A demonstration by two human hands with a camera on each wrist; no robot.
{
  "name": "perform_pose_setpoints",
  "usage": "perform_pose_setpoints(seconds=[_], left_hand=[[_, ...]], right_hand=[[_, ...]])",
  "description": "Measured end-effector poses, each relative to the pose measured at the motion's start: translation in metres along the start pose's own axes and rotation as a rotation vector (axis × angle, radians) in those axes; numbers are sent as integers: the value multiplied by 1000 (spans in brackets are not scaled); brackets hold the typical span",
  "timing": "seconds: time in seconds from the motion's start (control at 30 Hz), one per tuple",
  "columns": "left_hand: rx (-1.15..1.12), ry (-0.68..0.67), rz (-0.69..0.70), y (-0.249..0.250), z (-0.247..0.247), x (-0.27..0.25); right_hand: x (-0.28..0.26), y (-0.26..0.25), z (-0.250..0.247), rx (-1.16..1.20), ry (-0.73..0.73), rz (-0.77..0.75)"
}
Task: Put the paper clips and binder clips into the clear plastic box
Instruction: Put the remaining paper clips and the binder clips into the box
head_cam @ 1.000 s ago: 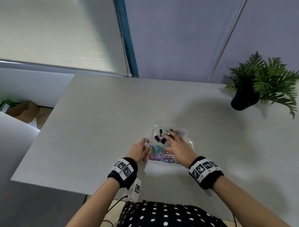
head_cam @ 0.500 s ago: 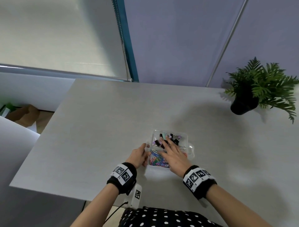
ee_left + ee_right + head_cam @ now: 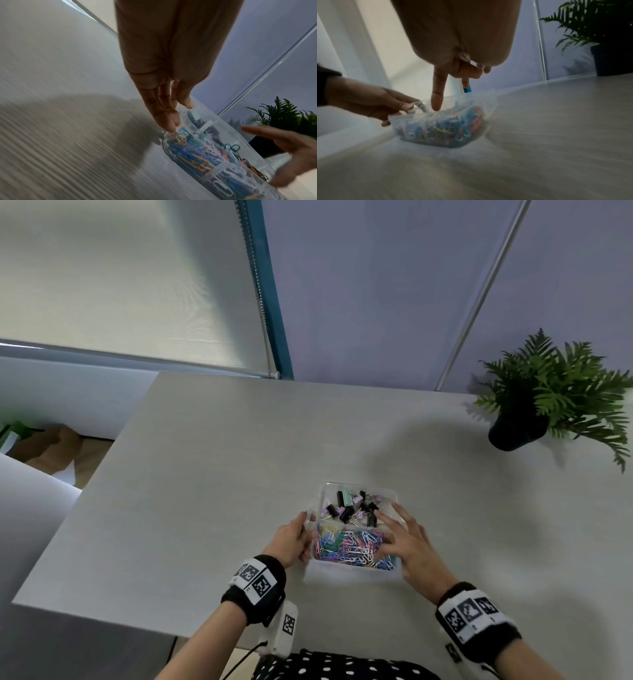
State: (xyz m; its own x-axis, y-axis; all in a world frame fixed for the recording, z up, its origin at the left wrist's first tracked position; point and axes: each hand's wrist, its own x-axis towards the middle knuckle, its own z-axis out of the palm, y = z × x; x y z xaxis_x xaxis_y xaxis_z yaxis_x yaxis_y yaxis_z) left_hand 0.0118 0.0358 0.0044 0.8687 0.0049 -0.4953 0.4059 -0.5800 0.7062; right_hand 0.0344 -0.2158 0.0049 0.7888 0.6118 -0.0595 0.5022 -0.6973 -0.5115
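The clear plastic box point(image 3: 359, 485) stands on the grey table point(image 3: 205, 474) near its front edge. Black, mint and purple binder clips point(image 3: 352, 506) lie in its far compartment. Coloured paper clips point(image 3: 352, 547) fill the near one. My left hand point(image 3: 291, 537) pinches the box's left rim, thumb on top, as the left wrist view point(image 3: 180, 119) also shows. My right hand point(image 3: 407, 542) hovers at the box's right side with its fingers spread and holds nothing. In the right wrist view its index finger point(image 3: 437, 97) points down onto the paper clips point(image 3: 443, 129).
A potted fern point(image 3: 548, 398) stands at the table's far right corner. The table's left edge drops off to the floor, where brown cardboard point(image 3: 51, 446) lies. A window blind and a purple wall stand behind the table.
My right hand has slid from over the middle of the box to its right side, uncovering the clips. The left hand has kept its hold on the left rim.
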Motion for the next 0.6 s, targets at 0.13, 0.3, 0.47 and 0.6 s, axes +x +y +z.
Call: perform_pose_setpoints(seconds=[0.13,0.3,0.47,0.6], left_hand=[[6,-7,19,-1,1,1],[4,-9,19,-3,3,2],[-22,-28,48,-4,5,-3],[-11,-19,52,-9,5,0]], right_hand=[[-4,-1,8,-70,-135,-73],[12,-13,12,-62,-122,-88],[37,-7,-8,-53,11,21],[52,-2,-15,5,-125,-54]])
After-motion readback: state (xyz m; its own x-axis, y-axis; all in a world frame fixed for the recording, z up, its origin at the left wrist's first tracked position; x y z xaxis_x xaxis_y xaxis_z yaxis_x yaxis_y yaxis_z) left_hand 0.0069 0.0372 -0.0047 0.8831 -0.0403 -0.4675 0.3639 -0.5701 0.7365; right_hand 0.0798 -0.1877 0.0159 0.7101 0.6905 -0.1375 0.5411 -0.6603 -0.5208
